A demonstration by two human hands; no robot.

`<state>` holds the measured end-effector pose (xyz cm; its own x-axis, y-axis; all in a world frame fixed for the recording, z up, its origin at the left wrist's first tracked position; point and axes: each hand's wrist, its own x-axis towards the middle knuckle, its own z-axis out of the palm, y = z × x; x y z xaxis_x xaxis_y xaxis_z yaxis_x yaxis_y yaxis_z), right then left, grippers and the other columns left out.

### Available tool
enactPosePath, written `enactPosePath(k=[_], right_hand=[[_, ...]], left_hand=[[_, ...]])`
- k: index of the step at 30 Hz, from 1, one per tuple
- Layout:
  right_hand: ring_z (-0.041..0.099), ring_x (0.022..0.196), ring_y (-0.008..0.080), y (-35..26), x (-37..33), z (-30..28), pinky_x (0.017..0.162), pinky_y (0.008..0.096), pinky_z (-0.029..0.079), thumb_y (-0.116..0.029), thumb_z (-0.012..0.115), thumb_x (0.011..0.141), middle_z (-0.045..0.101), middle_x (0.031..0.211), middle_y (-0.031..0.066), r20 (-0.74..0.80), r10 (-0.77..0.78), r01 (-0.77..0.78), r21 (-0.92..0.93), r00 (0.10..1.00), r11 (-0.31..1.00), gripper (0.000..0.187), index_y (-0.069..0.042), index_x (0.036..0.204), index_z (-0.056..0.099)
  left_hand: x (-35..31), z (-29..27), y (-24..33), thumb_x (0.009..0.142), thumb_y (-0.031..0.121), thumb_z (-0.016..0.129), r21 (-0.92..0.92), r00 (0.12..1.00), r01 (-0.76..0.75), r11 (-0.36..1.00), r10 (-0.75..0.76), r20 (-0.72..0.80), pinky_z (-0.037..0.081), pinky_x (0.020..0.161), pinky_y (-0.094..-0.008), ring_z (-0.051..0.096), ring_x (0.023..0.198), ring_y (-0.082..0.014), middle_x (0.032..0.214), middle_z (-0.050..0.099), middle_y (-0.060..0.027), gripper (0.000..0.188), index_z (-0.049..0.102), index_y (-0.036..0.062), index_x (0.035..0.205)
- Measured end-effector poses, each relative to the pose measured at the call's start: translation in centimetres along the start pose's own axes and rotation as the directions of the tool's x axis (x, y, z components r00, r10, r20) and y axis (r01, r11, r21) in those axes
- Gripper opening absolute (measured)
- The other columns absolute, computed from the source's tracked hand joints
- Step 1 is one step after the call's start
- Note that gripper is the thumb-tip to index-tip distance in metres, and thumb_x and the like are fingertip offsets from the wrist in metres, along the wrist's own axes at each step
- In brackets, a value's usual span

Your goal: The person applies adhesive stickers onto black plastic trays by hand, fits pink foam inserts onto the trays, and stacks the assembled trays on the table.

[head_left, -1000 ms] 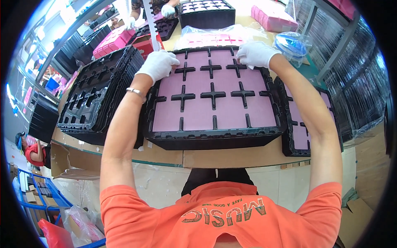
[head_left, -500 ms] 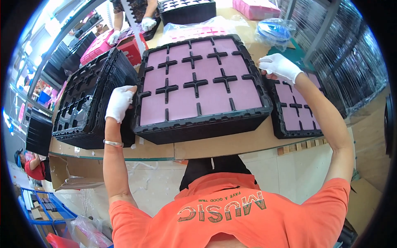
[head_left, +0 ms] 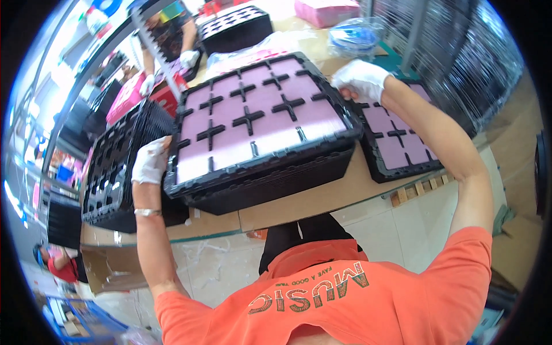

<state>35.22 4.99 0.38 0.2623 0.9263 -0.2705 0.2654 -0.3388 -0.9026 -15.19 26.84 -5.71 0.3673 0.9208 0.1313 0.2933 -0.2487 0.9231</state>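
My left hand [head_left: 150, 161], in a white glove, grips the left rim of a black plastic tray [head_left: 236, 179] with cross-shaped dividers and pale purple pads [head_left: 190, 161] in its compartments. On the opposite rim, my gloved right hand [head_left: 361, 81] has its fingers curled round the edge. This tray sits tilted over a black stack [head_left: 270, 187], its front edge overhanging the stack, and looks raised off it. Left of it stands a tall stack of black trays [head_left: 109, 172] with empty compartments. To the right, below my right forearm, lies another black tray [head_left: 397, 172] filled with purple pads.
Brown board covers the table [head_left: 287, 210]. Behind are a blue bundle in clear plastic [head_left: 353, 37], a pink stack [head_left: 325, 11] and another filled black stack [head_left: 236, 31]. A co-worker's gloved hands [head_left: 188, 58] work at the back left. Metal posts [head_left: 415, 34] rise at right.
The top tray has risen and tilted, shifting slightly left with both my hands still on its rims. My view has turned a little. The co-worker's hands have shifted.
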Motion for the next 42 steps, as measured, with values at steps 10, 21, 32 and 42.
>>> enactPosePath(k=[10, 21, 32, 42], right_hand=[[0.044, 0.04, 0.0087, 8.6, -9.0, -22.2, 0.038, 0.0254, 0.031, -0.025, 0.066, 0.082, 0.052, 0.053, 0.0017, -0.468, -0.001, -0.002, -0.004, 0.884, 1.0, 0.024, -0.013, 0.064, 0.055], [0.047, 0.038, 0.0136, 25.9, -15.2, -29.1, 0.035, 0.0295, 0.032, -0.015, 0.063, 0.078, 0.052, 0.051, 0.0047, -0.624, 0.33, -0.476, -0.077, 0.708, 0.876, 0.012, -0.008, 0.068, 0.064], [0.043, 0.043, 0.014, 25.1, -9.3, -29.4, 0.038, 0.029, 0.033, -0.015, 0.058, 0.087, 0.046, 0.054, 0.0047, -0.582, 0.339, -0.484, -0.109, 0.739, 0.868, 0.014, -0.005, 0.081, 0.065], [0.067, 0.085, 0.0373, 27.0, -8.2, -32.3, 0.074, 0.0448, 0.053, -0.012, 0.058, 0.075, 0.067, 0.095, 0.0239, -0.377, -0.086, -0.325, -0.876, 0.922, 0.356, 0.033, 0.0, 0.104, 0.067]], left_hand=[[4.4, 21.6, 21.6, 0.088, 0.02, 0.067, -0.304, 0.886, -0.002, 0.953, 0.143, 0.442, 0.044, 0.059, -0.0246, 0.056, 0.064, -0.0092, 0.073, 0.059, 0.0038, 0.016, 0.069, 0.0056, 0.095], [-1.3, 45.3, 19.1, 0.086, 0.007, 0.059, 0.318, 0.7, 0.308, 0.897, -0.439, 0.563, 0.05, 0.044, -0.0347, 0.059, 0.053, -0.0203, 0.068, 0.06, -0.0076, 0.011, 0.061, 0.0023, 0.076], [-0.8, 48.2, 16.4, 0.091, 0.019, 0.059, 0.189, 0.228, -0.967, -0.172, -0.248, 0.942, 0.055, 0.055, -0.0398, 0.071, 0.069, -0.0256, 0.081, 0.071, -0.0045, 0.016, 0.072, 0.0112, 0.096], [-1.8, 43.7, 21.4, 0.082, 0.02, 0.064, 0.184, 0.187, -0.968, -0.172, -0.002, 0.982, 0.057, 0.061, -0.0379, 0.071, 0.072, -0.0291, 0.079, 0.072, -0.0076, 0.017, 0.075, 0.0089, 0.085]])
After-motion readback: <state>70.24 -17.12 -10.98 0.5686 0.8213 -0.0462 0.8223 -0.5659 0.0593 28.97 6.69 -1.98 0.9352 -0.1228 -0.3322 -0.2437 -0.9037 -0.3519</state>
